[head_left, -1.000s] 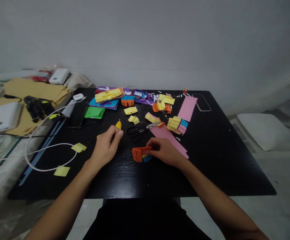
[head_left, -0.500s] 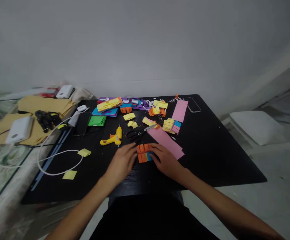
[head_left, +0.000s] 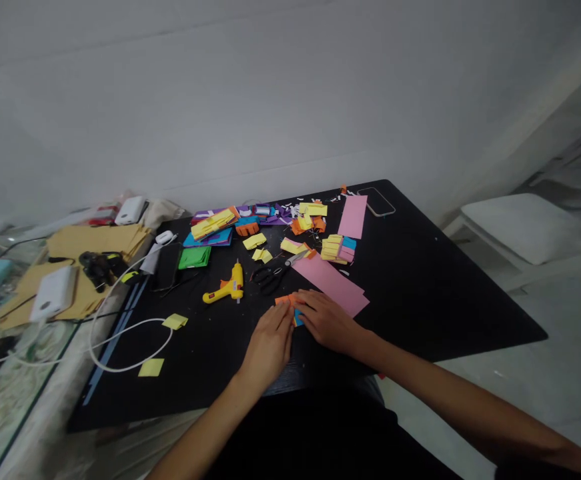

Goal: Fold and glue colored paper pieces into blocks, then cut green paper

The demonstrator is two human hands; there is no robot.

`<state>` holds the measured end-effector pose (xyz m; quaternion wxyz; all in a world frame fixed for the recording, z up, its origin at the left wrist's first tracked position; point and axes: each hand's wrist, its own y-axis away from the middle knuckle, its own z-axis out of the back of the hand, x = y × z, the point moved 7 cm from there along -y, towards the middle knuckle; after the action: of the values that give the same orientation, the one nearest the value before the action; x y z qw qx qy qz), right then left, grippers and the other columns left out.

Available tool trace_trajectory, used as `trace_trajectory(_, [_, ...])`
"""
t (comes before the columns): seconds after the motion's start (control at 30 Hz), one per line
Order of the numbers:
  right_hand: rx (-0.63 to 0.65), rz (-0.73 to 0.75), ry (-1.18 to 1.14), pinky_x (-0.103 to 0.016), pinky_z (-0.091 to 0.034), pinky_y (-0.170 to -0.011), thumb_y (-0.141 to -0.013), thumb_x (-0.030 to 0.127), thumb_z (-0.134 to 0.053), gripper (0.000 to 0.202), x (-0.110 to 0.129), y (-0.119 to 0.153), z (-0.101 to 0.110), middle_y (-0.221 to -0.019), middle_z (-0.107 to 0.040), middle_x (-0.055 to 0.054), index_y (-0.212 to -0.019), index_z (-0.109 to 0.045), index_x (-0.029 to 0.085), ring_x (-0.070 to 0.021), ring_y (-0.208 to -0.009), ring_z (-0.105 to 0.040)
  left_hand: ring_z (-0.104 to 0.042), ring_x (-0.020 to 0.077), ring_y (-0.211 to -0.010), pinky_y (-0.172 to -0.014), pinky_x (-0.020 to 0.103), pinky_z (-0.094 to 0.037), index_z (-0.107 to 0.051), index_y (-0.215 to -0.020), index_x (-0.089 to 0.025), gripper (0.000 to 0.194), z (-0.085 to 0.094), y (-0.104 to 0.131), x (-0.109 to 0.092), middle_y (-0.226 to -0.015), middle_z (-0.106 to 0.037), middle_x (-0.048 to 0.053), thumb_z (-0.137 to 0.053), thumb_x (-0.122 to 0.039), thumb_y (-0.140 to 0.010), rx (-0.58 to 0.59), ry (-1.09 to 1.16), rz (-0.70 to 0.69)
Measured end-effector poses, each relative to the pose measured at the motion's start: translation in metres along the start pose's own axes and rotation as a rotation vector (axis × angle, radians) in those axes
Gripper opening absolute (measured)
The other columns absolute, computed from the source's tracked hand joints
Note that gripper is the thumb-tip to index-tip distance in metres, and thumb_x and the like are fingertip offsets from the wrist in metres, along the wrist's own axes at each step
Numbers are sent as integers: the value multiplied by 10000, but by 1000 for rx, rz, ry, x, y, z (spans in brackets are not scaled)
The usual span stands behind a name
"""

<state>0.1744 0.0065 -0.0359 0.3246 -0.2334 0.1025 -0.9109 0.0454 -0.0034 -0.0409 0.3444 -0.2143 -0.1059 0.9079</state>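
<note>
While our left hand (head_left: 269,333) and right hand (head_left: 327,321) touch the orange and blue paper piece (head_left: 284,300) on the black surface (head_left: 210,373), we cannot tell if our fingers pinch it or just press it. Past it we see a yellow glue gun (head_left: 230,287), black scissors (head_left: 269,279), then small yellow papers (head_left: 255,241).

Can't say if my spot is a home or a small workshop, but it looks like a makeshift craft corner: black counter (head_left: 435,300) right by a plain pale wall (head_left: 270,100), yellow glue gun (head_left: 229,287), scissors (head_left: 269,280) and folded colored paper (head_left: 333,248) scattered on it, white stool (head_left: 520,223) off to the right, brown paper (head_left: 103,237) piled on the left, pretty cluttered tbh
</note>
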Motion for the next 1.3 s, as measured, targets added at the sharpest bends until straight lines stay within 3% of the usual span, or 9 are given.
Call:
trace_trajectory(0.13, [66, 0, 58, -544, -477, -1189, -987, 60, -449, 480, -1, 2, -11, -1496, -599, -246, -1449, -572, 16, -343, -1468, -514, -522, 327, -1464, -1172, 563, -509, -566, -1459, -131, 426, -8, 3, -1, -1536, -577, 199, -458, -157, -1048, -9, -45, -13])
trace_trajectory(0.37, [118, -11, 71, -521, -453, -1209, -1013, 112, -454, 476, -3, 1, -14, -1522, -580, -230, -1468, -558, 20, -335, -1471, -513, -642, 276, -1349, -1146, 533, -535, -590, -1422, -172, 407, -8, -1, 12, -1451, -661, 163, -443, -126, -1045, 15, 59, 65])
trace_trajectory(0.57, [101, -20, 27, -526, -460, -1199, -1023, 133, -464, 465, -5, 0, -11, -1506, -592, -238, -1463, -562, 19, -325, -1465, -522, -645, 301, -1344, -1121, 553, -548, -660, -1345, -171, 335, -8, -1, 14, -1461, -654, 162, -498, -176, -1051, -7, -14, 31])
trace_trajectory(0.83, [90, -31, -37, -544, -473, -1181, -1033, 150, -436, 446, -6, -1, -8, -1484, -610, -242, -1431, -601, 38, -322, -1449, -542, -624, 301, -1371, -1144, 549, -532, -631, -1375, -162, 369, -11, 1, 14, -1466, -644, 179, -461, -136, -1050, 35, -23, -13])
trace_trajectory(1.03, [71, -74, -145, -565, -469, -1174, -1033, 186, -474, 417, -11, -2, -4, -1470, -635, -209, -1410, -630, 101, -314, -1433, -559, -665, 293, -1311, -1136, 557, -519, -619, -1357, -197, 333, 3, -9, 14, -1409, -690, 152, -495, -184, -1048, 57, 68, 48])
trace_trajectory(1.2, [-51, -133, -189, -560, -471, -1168, -1000, 215, -573, 401, -13, -1, 15, -1477, -620, -207, -1388, -633, 135, -315, -1421, -553, -685, 290, -1209, -1071, 535, -538, -655, -1241, -202, 238, 23, -28, 20, -1310, -724, 127, -575, -243, -1020, 40, 129, 69])
trace_trajectory(1.3, [-45, -112, -169, -565, -488, -1131, -974, 188, -603, 363, -3, -1, 20, -1362, -679, -188, -1331, -647, 137, -323, -1311, -602, -645, 288, -1270, -1081, 515, -528, -676, -1214, -195, 223, 27, -39, 26, -1367, -686, 138, -571, -224, -1020, 66, 134, 55])
